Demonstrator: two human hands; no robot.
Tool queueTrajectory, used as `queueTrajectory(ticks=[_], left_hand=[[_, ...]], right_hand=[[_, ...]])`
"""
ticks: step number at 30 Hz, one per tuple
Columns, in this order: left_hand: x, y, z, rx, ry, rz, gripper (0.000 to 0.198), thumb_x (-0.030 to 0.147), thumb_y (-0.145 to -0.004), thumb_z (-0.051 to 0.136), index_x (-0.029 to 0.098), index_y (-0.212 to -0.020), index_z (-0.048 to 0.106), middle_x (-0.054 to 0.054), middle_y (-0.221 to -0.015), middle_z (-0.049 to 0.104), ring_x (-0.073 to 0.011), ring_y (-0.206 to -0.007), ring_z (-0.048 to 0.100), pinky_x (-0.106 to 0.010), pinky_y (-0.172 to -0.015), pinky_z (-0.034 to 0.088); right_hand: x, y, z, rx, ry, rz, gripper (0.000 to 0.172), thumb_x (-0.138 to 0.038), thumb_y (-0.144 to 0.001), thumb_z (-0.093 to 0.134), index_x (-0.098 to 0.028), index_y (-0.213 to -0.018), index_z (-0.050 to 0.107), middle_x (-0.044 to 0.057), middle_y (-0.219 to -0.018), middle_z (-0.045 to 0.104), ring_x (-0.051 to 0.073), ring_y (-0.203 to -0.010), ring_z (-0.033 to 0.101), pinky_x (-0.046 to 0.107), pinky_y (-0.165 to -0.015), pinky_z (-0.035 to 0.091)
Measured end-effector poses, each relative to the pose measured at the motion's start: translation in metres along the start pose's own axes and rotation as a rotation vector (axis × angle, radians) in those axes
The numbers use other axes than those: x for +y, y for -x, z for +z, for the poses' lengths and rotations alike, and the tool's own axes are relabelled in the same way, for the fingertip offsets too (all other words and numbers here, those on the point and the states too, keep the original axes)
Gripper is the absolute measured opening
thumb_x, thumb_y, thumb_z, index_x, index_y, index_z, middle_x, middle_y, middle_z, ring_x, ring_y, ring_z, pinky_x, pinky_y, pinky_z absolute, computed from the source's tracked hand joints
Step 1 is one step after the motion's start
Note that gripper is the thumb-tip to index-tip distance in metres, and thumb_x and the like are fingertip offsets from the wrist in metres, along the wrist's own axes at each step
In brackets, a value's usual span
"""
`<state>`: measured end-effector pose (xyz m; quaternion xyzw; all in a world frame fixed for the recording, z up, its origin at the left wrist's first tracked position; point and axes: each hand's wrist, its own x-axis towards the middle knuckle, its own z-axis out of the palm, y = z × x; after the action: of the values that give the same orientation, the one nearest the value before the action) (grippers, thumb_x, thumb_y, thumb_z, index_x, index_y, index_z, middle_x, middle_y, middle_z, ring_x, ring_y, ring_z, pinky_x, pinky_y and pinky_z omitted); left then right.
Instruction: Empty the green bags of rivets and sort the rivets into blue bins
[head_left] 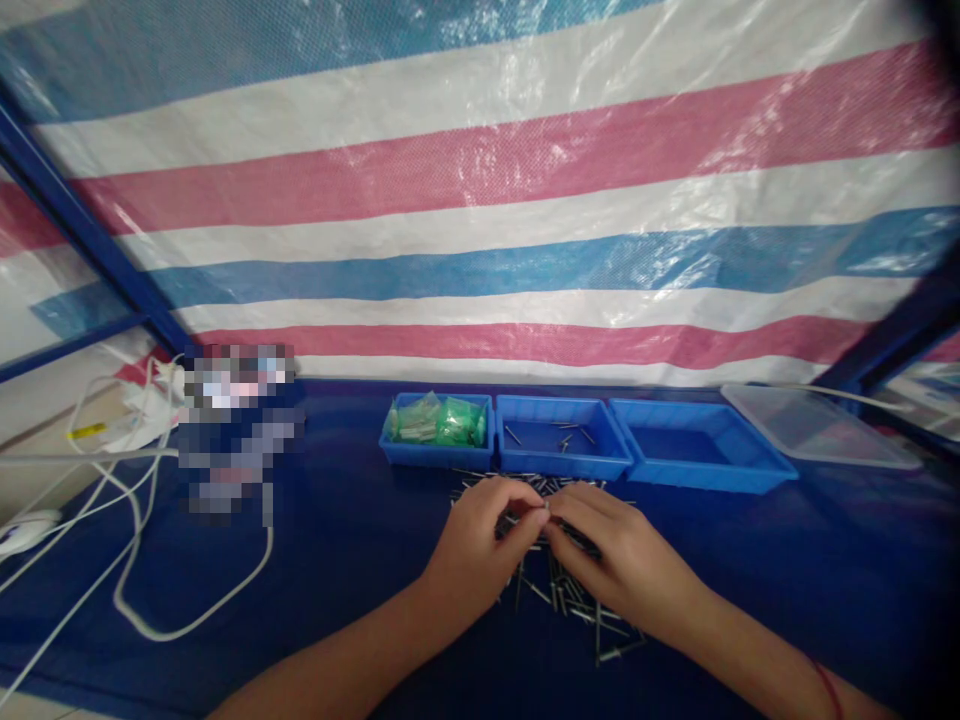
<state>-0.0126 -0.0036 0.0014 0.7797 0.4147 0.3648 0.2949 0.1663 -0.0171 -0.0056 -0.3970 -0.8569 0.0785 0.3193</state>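
Note:
My left hand [480, 545] and my right hand [619, 555] meet fingertip to fingertip over a pile of thin metal pins [559, 590] on the blue table. Both hands are pinched closed on something small between them, too small to name for sure. Behind the pile stand three blue trays: the left tray [397, 450] holds green plastic pieces [442, 420], the middle tray [611, 462] holds a few pins, and the right tray [776, 475] looks bare.
A clear plastic lid [817, 428] lies at the back right. White cables [135, 560] trail across the left of the table, beside a blurred-out object [236, 425]. A striped tarpaulin [480, 200] hangs behind the table.

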Motion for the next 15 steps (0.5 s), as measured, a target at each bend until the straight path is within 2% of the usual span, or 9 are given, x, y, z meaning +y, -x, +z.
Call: queueTrajectory(ticks=[6,12,15], left_hand=[[0.0020,-0.0007,-0.0009,-0.023,0.059,-0.017,0.008,0.025,-0.084,0.061,0.019,-0.089,0.064,-0.001,-0.086,0.068,-0.0153,-0.079,0.062,-0.025,-0.074,0.045],[-0.0007,-0.0023,-0.0033,-0.013,0.061,0.004,0.009,0.022,-0.089,0.056,0.019,-0.092,0.063,-0.001,-0.090,0.067,-0.0150,-0.085,0.062,-0.024,-0.077,0.044],[-0.0022,-0.0029,-0.0039,-0.020,0.039,0.019,0.009,0.022,-0.090,0.054,0.019,-0.093,0.061,-0.001,-0.089,0.066,-0.0146,-0.084,0.061,-0.024,-0.078,0.043]], right_hand=[[-0.0022,-0.0001,0.0004,0.034,-0.005,0.007,0.013,-0.014,-0.087,0.048,-0.020,-0.080,0.056,0.003,-0.073,0.060,0.017,-0.070,0.056,0.030,-0.063,0.044],[-0.0020,-0.0031,0.0028,0.082,-0.257,0.134,0.012,-0.016,-0.089,0.049,-0.020,-0.090,0.060,0.003,-0.081,0.063,0.015,-0.076,0.059,0.027,-0.067,0.047],[-0.0010,-0.0040,0.0020,0.104,-0.291,0.170,0.011,-0.018,-0.090,0.050,-0.021,-0.088,0.061,0.001,-0.076,0.061,0.014,-0.070,0.057,0.025,-0.063,0.045]])
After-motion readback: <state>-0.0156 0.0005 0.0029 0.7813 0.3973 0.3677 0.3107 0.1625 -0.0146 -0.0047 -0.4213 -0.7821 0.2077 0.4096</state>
